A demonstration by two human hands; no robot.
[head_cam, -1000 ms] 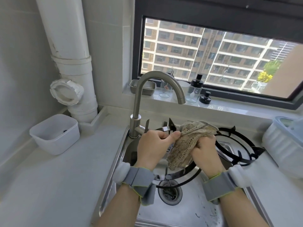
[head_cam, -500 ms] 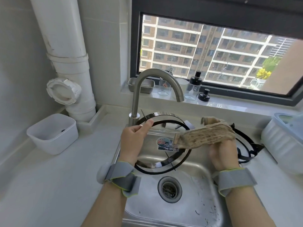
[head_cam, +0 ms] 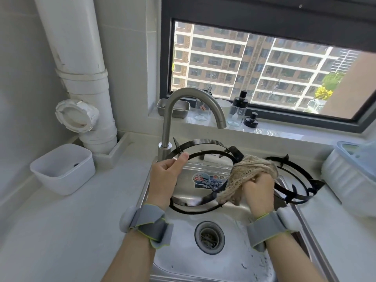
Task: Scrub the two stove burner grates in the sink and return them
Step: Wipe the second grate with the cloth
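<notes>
The pale worktop (head_cam: 61, 231) surrounds a steel sink (head_cam: 183, 261), and the tap (head_cam: 168, 119) stands at its 11 o'clock corner with no water visibly running. One grate (head_cam: 205, 142) is held tilted above the basin, its low edge down near the sink floor. The other grate (head_cam: 289, 197) leans at the sink's 3 o'clock side, partly over the worktop edge.

A knitted cloth (head_cam: 250, 171) is bunched round the held grate at its 3 o'clock rim. The right hand (head_cam: 258, 190) clenches that cloth from below. The left hand (head_cam: 164, 176) grips the ring at about 9 o'clock, with its thumb laid along the top.

The step looks like scrubbing this first ring. To do it well:

- Brace the ring firmly with the left hand so it cannot twist.
- Squeeze the cloth right round the bar and draw it along the rim in short strokes.
- Work it into the joints where the prongs meet the ring, since grease probably collects there.
- Turn the ring by stages so each part comes to the cloth.
- Stay low over the basin, clear of the tap, in case a wet grate slips.
</notes>
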